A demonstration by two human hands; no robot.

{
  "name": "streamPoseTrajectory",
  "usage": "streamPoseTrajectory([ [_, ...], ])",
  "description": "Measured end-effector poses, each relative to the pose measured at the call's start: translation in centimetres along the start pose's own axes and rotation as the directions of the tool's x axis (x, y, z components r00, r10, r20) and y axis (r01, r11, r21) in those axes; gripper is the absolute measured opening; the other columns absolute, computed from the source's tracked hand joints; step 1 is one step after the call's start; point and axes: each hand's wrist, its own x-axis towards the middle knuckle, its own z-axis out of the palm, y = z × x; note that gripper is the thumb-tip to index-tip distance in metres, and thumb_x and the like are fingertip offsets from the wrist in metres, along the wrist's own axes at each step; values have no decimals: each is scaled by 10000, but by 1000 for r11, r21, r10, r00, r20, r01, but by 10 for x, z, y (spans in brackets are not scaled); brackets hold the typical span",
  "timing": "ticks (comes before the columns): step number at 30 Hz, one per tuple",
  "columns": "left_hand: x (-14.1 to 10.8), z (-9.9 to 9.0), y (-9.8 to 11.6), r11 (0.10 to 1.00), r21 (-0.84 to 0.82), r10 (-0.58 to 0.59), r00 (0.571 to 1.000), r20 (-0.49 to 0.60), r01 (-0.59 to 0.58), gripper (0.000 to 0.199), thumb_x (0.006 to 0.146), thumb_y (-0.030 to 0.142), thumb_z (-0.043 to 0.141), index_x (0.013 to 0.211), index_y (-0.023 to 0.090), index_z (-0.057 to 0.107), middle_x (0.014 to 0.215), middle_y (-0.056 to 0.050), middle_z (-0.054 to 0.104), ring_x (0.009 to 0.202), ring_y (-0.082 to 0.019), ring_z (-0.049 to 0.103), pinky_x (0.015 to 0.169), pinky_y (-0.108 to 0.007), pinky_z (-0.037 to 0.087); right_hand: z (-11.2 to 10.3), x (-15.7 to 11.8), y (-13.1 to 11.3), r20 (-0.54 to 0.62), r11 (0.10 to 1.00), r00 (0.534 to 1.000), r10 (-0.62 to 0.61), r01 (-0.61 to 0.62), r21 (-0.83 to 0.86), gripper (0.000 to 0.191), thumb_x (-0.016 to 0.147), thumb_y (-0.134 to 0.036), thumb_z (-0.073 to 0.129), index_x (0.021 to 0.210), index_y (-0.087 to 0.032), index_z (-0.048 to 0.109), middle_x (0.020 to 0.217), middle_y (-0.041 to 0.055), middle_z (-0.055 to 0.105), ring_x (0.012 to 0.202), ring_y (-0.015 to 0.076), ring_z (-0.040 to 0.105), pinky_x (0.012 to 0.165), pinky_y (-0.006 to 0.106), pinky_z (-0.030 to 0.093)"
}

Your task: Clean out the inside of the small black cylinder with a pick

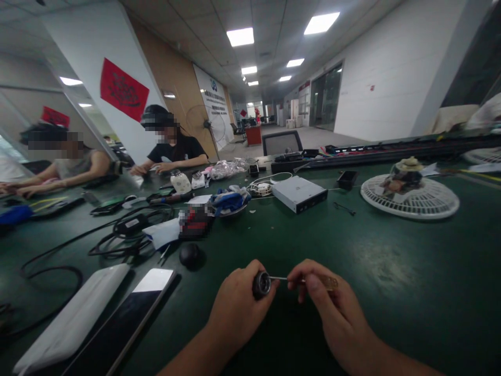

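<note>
My left hand [236, 300] is closed around a small dark cylindrical part [261, 285], whose round open end faces me. Most of that part's body is hidden by the fingers. In my right hand [332, 300] is a screwdriver [331, 282] with an amber handle and a thin metal shaft. The shaft points left and its end meets the edge of the dark part; I cannot tell whether the tip is inside it. Both hands are held low over the green table, close together. A black rounded knob-like piece [190, 256] lies beyond my left hand.
On the left lie a phone [129, 318], a white slab-shaped object [74, 318] and black cables [131, 225]. Farther back are an optical disc drive [299, 194], a blue cloth [230, 200] and a white fan grille with a motor [409, 194]. Two people [178, 146] sit across the table.
</note>
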Motion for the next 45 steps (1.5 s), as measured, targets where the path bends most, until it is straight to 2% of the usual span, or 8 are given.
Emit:
streamPoseTrajectory([
  [7, -2, -1, 0, 998, -60, 29, 999, -26, -30, 140, 880, 353, 582, 848, 217, 571, 771, -12, 666, 690, -178, 604, 587, -271, 350, 0, -1, -7, 71, 997, 997, 5, 0, -73, 238, 1017, -391, 488, 929, -279, 679, 788, 14, 630, 689, 196, 596, 636, 320, 467],
  [12, -2, 0, -2, 998, -60, 22, 998, -58, -26, 168, 886, 373, 591, 825, 221, 555, 737, -3, 655, 665, -173, 594, 583, -272, 356, -2, -2, -6, 140, 999, 989, -39, 39, 1, 303, 1032, -389, 435, 889, -279, 679, 836, 45, 658, 801, 237, 633, 731, 378, 484],
  [20, -1, 1, -3, 998, -46, 33, 998, -60, -36, 166, 882, 362, 601, 805, 224, 553, 711, 6, 648, 635, -162, 580, 566, -268, 341, -1, -4, -7, 115, 999, 993, -37, 35, 21, 287, 1030, -386, 454, 918, -283, 698, 849, 49, 667, 801, 231, 625, 736, 375, 482],
  [26, -2, -1, -1, 997, -62, 44, 995, -85, -50, 135, 877, 335, 597, 807, 222, 575, 730, 3, 668, 668, -166, 604, 591, -277, 358, -2, -5, -5, 114, 999, 993, -36, 33, 24, 243, 1023, -387, 473, 1021, -312, 704, 916, 48, 676, 807, 227, 622, 710, 363, 487],
  [33, -3, 0, -2, 997, -46, 50, 990, -135, -56, 140, 873, 347, 601, 810, 223, 591, 777, -12, 673, 758, -192, 622, 650, -305, 387, -1, -3, -1, 23, 997, 1000, 12, -10, -76, 280, 1019, -428, 470, 923, -300, 699, 802, 26, 653, 694, 208, 586, 657, 341, 476],
  [36, -3, 1, -3, 998, -27, 52, 987, -152, -57, 154, 881, 358, 600, 809, 224, 581, 787, -16, 665, 769, -199, 612, 663, -313, 390, -1, -3, -1, 33, 998, 999, -5, 7, -68, 299, 1029, -423, 446, 912, -290, 687, 816, 30, 661, 721, 211, 593, 654, 337, 468],
  [42, -3, 2, -3, 994, 35, 105, 988, -117, -102, 141, 869, 339, 615, 806, 220, 571, 787, -21, 641, 757, -204, 577, 658, -318, 380, 0, -5, -6, 106, 997, 994, -26, 32, -63, 291, 1025, -410, 451, 898, -278, 677, 802, 33, 656, 710, 209, 606, 653, 338, 478],
  [45, -3, 2, -2, 992, 50, 120, 988, -101, -116, 128, 873, 326, 606, 808, 221, 570, 784, -21, 636, 756, -204, 569, 663, -320, 374, 0, -5, -6, 76, 996, 997, -32, 37, -75, 284, 1025, -408, 456, 919, -281, 688, 801, 33, 653, 692, 208, 597, 640, 335, 483],
])
